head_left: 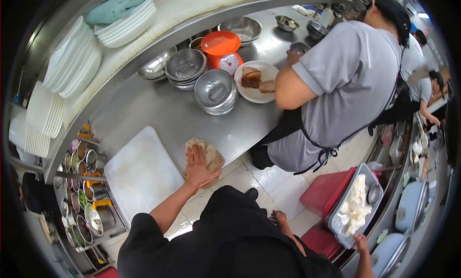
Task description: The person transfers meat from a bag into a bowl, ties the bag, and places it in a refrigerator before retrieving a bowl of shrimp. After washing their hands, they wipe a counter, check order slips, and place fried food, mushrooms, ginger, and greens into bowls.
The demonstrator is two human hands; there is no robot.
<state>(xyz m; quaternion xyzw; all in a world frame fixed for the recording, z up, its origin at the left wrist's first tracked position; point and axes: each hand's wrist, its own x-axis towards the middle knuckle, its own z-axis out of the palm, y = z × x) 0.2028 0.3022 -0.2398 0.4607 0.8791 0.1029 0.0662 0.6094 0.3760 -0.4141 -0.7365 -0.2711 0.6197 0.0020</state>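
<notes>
My left hand (198,168) lies flat on a crumpled beige cloth (213,158), fingers stretched out and thumb apart. The cloth sits at the front edge of the steel counter (144,105), next to a white cutting board (139,175). My right hand (278,217) hangs low beside my body over the tiled floor. Its fingers look loosely apart, with nothing visible in them.
Steel bowls (216,91), an orange scale (225,52) and a plate of meat (254,83) stand on the counter. A co-worker (345,81) stands close. Another person's hand (360,241) touches a grey tub (336,225) on a red bin (326,189). Plates (81,62) fill the shelf.
</notes>
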